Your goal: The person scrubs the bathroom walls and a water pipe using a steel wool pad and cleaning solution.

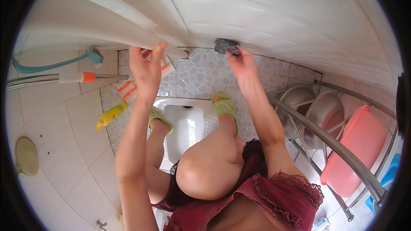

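Observation:
A grey steel wool scouring pad (226, 46) is pinched in the fingers of my right hand (241, 60), close to the foot of the white tiled wall (273, 12). My left hand (146, 65) rests with its thumb and fingers around the near side of a thick white vertical pipe (112, 27), which meets the floor in the corner. Between my feet, in green slippers, lies a white squat toilet (184, 131) set in the pebble-patterned floor (205, 73).
Left are a teal long-handled brush (51, 65), a metal pole (109, 77) with orange and white parts, and a yellow bottle (111, 115) lying on the floor. On the right, a metal rack (330, 134) holds metal basins (322, 118) and a pink basin (356, 150).

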The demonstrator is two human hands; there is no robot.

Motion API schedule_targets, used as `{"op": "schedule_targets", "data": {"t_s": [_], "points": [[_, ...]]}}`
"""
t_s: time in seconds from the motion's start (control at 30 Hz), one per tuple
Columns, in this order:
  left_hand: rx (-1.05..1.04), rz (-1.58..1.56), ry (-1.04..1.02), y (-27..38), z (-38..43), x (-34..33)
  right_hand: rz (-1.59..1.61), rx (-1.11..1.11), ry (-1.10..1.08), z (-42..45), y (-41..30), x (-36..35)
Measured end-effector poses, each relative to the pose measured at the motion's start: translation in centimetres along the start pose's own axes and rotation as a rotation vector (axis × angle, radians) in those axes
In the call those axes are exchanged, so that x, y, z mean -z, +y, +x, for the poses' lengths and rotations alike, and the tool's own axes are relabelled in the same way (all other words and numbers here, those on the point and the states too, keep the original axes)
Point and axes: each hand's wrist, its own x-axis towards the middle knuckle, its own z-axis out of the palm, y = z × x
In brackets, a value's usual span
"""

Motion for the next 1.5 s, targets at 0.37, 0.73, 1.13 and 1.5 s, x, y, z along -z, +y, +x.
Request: {"op": "schedule_targets", "data": {"t_s": [0.37, 0.73, 1.13, 1.5], "points": [[-0.054, -0.036, -0.019, -0.1, 0.4, -0.5, -0.195, 0.005, 0.103, 11.1, 8.4, 3.2], [-0.022, 0.005, 0.001, 0.1, 0.3, 0.5, 0.007, -0.213, 0.129, 4.8, 9.3, -3.6], [-0.034, 0.012, 0.011, 0.1, 0.1, 0.3, -0.222, -0.118, -0.145, -1.3, 9.7, -2.6], [-0.049, 0.088, 0.115, 4.8, -0.9, 4.3, -1.243, 0.925, -0.793, -12.2, 11.5, -6.5]]}}
